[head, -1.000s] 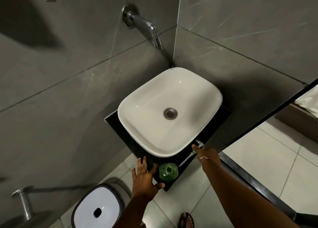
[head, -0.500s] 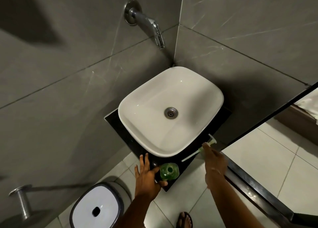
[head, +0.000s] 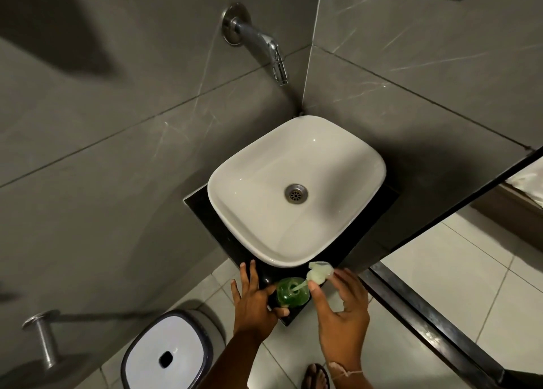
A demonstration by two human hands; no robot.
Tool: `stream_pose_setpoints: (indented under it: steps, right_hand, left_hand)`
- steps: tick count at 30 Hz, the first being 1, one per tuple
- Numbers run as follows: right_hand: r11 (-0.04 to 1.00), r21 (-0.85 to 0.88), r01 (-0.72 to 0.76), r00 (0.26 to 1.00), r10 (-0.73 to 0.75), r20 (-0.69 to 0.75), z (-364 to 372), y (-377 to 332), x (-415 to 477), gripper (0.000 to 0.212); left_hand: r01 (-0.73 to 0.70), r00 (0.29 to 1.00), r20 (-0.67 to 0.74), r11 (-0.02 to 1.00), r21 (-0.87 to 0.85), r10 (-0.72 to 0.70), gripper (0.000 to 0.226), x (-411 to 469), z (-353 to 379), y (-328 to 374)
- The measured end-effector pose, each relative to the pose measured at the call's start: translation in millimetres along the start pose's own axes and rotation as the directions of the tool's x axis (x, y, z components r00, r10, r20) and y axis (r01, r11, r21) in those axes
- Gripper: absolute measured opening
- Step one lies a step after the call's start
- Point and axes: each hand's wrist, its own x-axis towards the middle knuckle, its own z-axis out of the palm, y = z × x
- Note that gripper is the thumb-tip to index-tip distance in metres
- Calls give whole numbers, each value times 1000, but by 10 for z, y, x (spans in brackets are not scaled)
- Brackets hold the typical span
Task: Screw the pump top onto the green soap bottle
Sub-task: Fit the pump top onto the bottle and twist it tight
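Note:
The green soap bottle (head: 289,296) stands upright on the near corner of the black counter (head: 205,209), just below the white sink. My left hand (head: 255,299) wraps its left side, thumb in front. My right hand (head: 340,309) grips the pale pump top (head: 319,272) between thumb and fingers, tilted, to the upper right of the bottle. The pump's thin tube (head: 299,286) points down into the bottle's open neck.
A white basin (head: 235,212) with a metal drain fills the counter; a chrome tap (head: 261,48) sticks out of the grey tiled wall above. A white-lidded bin (head: 164,356) stands on the floor at lower left. A dark door frame (head: 435,315) runs along the right.
My right hand lifted the pump top off the counter's right edge and carried it left to the bottle; its tube now enters the neck. My left hand closed around the bottle.

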Motion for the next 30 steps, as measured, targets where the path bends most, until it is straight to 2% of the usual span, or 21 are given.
stream_pose_setpoints:
  steps: [3,10,15,19,20,24,30]
  right_hand:
    - [994,-89,61,995,-53,85,83,162,-64,36]
    - [955,-272,119,979,-67,194,232,411,-112,38]
    - [941,-331,72,982,-10,186,241,428,-116,37]
    - [913,-403,65,971,36,238,247,383,-88,60]
    - [909,-411,68,968,40,249,268,369,-81,59]
    - [907,-420,20,977,71,202,334,381,-58,32]
    - [912,-391,-126,968,198,150,433,310,-60,45]
  left_hand:
    - [7,1000,1,1000,12,-7,62,-3,6,-1]
    - [2,1000,-22,999,53,0,53,-2,5,10]
    - [-8,1000,-19,998,60,9,57,-3,8,-10]
    - [-5,1000,-14,998,62,6,53,-3,-1,-3]
    - [-4,1000,-12,998,69,5,54,0,-2,1]
    - [-2,1000,-15,997,76,3,56,-1,10,13]
    - [-11,1000,-15,996,94,13,42,4,-2,9]
